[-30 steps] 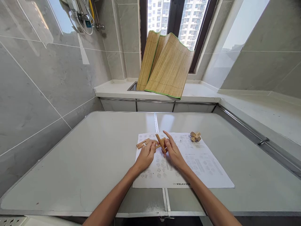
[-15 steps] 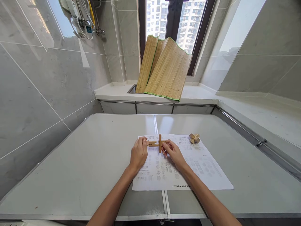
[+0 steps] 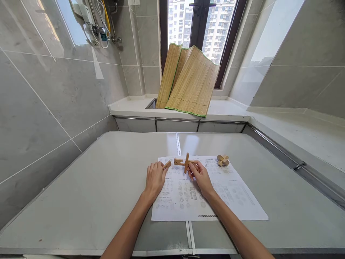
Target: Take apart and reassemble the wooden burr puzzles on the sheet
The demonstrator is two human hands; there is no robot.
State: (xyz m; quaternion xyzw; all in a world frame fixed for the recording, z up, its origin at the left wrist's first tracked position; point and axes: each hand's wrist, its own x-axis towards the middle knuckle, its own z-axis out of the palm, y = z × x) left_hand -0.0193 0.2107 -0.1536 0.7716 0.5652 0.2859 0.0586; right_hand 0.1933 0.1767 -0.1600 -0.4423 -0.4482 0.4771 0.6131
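Over the printed white sheet (image 3: 185, 198), my right hand (image 3: 198, 175) pinches two notched wooden pieces joined in a cross (image 3: 186, 163), one bar upright and the other pointing left. My left hand (image 3: 156, 178) holds a separate small wooden piece (image 3: 167, 165) at the sheet's upper left edge, a short gap away from the cross. An assembled wooden burr-like block (image 3: 223, 160) rests on the sheet's upper right part, touched by neither hand.
A grey-white table (image 3: 121, 162) carries the sheet. Behind it, a folded bamboo mat (image 3: 192, 82) leans on the white ledge (image 3: 229, 108) before the window. A metal rail (image 3: 272, 145) runs along the right side.
My left hand has moved slightly left and down from the cross, with a small wooden piece now showing in its fingers. The cross has tilted and shifted a little right.
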